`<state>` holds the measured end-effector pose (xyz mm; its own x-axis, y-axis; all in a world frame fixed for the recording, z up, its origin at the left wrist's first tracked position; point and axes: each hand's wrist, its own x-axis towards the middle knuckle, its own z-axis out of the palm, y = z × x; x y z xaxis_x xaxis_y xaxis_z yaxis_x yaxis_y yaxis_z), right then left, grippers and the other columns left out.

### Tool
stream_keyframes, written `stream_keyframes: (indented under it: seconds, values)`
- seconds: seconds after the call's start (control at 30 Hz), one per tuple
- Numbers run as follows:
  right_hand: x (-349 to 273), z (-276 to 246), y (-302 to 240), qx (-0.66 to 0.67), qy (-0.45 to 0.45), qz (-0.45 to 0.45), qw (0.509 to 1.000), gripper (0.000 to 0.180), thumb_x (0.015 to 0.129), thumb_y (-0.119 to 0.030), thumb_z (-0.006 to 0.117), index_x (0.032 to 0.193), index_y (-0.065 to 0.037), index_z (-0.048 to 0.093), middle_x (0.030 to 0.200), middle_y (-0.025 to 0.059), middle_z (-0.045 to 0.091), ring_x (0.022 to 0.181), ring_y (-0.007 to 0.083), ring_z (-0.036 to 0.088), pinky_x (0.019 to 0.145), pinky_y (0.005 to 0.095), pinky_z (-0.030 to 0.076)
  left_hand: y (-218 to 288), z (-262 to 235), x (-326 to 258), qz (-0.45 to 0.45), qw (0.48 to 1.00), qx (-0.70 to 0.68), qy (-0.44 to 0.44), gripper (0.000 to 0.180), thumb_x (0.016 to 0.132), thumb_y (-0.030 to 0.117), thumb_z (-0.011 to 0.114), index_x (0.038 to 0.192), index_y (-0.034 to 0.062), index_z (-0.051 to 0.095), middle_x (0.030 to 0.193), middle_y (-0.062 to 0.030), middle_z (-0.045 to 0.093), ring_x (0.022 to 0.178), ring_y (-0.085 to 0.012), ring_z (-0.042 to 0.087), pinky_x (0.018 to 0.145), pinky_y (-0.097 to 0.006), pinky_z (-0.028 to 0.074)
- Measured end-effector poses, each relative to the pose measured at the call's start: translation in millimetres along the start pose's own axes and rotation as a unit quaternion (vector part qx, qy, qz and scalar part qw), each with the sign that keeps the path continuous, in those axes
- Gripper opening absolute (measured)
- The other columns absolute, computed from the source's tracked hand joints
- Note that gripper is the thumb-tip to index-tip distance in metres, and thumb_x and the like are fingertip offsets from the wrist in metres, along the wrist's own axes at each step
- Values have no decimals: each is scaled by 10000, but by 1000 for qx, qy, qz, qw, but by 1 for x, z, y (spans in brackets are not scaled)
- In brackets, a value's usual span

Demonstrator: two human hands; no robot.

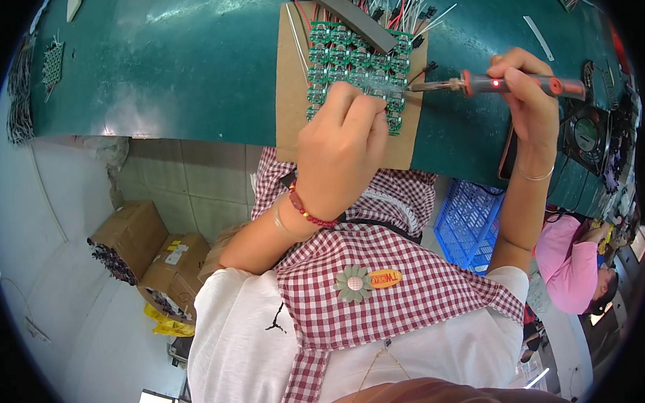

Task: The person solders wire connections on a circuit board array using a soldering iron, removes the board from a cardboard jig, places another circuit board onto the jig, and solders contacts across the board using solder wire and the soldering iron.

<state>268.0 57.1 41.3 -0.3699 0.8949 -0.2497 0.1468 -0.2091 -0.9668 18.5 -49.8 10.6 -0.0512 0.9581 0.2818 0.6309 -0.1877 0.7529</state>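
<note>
Circuit boards (340, 55), green and small, stand in close rows on a piece of brown cardboard (293, 117), which lies on the green table (162, 79) in front of the person. Many wires (401, 7), white, red and black, come out at the far side of the boards, and some have black plugs at their ends. One dark bar (352, 19) lies at a slant across the far part of the rows.

The right hand (532, 98) is closed around the handle of a soldering iron (480, 84), with thumb and fingers on it. On this handle a small red light is shining. The iron points to the left, and its tip is at the right edge of the boards; I cannot tell if it touches them.

The left hand (340, 144) is over the near part of the boards, with its fingers bent and kept narrow. The fingertips are partly hidden, so I cannot tell if they hold something. A red bead bracelet (310, 215) is around the left wrist.

To the right of the cardboard, a white strip (538, 37) lies on the table, and a black fan (585, 132) is near the right forearm. A blue basket (467, 221) is below the table edge.
</note>
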Motion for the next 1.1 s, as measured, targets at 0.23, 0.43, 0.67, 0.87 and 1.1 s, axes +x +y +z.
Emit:
stream_keyframes:
  seconds: [0.23, 0.43, 0.67, 0.87, 1.1]
  values:
    - [-20, -8, -3, 76, 29, -52, 995, 231, 845, -197, 620, 878, 30, 635, 755, 30, 570, 562, 24, 364, 509, 178, 237, -10, -21, -3, -20, 1000, 3, 0, 133, 752, -74, 697, 813, 12, 616, 772, -40, 536, 531, -92, 501, 463, -240, 400]
    - [-20, 8, -1, 25, 50, -68, 996, 177, 830, -162, 639, 874, 9, 639, 748, 13, 559, 618, 38, 391, 555, 205, 254, -9, -19, -4, -8, 1000, 17, -1, 130, 762, -69, 705, 796, 17, 613, 761, -36, 535, 539, -77, 517, 470, -231, 414]
    - [-16, 25, 2, 41, 50, -33, 997, 169, 825, -155, 654, 851, 12, 651, 677, -11, 537, 546, 22, 364, 505, 204, 238, -13, -8, -8, -13, 1000, 22, 7, 146, 743, 39, 729, 795, 80, 599, 765, -43, 537, 576, -216, 583, 480, -329, 441]
    - [-15, 30, 1, 16, 58, -38, 997, 176, 829, -163, 654, 834, 13, 658, 602, -26, 502, 499, 23, 354, 481, 213, 237, -13, -7, -5, -4, 1000, 28, 7, 145, 742, 43, 731, 794, 82, 601, 768, -42, 537, 580, -213, 588, 479, -329, 440]
    - [-9, 31, -1, -13, 39, -18, 999, 190, 824, -187, 656, 841, 1, 671, 624, -23, 524, 531, 24, 382, 491, 212, 251, -11, -7, -5, -11, 1000, 14, 3, 126, 747, -65, 696, 790, 17, 609, 760, -59, 554, 559, -154, 581, 491, -269, 454]
